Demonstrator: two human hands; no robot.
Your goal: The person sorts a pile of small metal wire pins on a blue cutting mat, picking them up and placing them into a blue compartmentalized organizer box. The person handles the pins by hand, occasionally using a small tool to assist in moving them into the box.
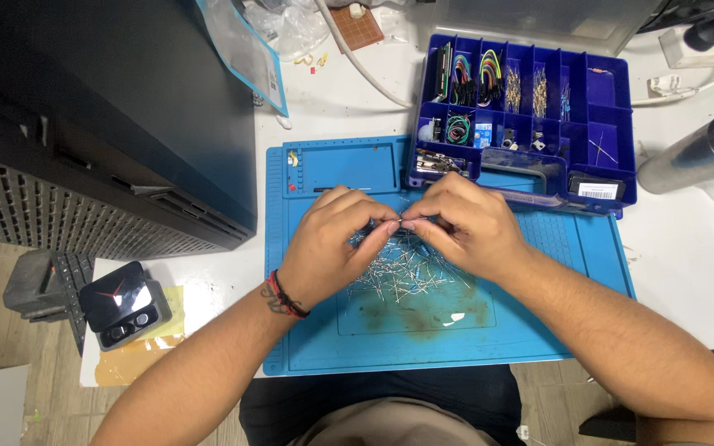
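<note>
Left hand (328, 244), right hand (464, 227) – 2 sets of fingertips pinching 1 resistor (404, 221) over resistor pile (406, 272) on blue mat (456, 334); blue parts organizer (597, 124) behind.

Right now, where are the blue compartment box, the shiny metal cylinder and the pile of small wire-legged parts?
Blue compartment box (620, 107), head view, right wall.
Shiny metal cylinder (696, 157), head view, side.
Pile of small wire-legged parts (406, 277), head view, middle.

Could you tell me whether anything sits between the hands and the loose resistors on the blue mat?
Nothing visible does: the left hand and right hand meet directly over the resistors, fingertips pinching one.
</note>
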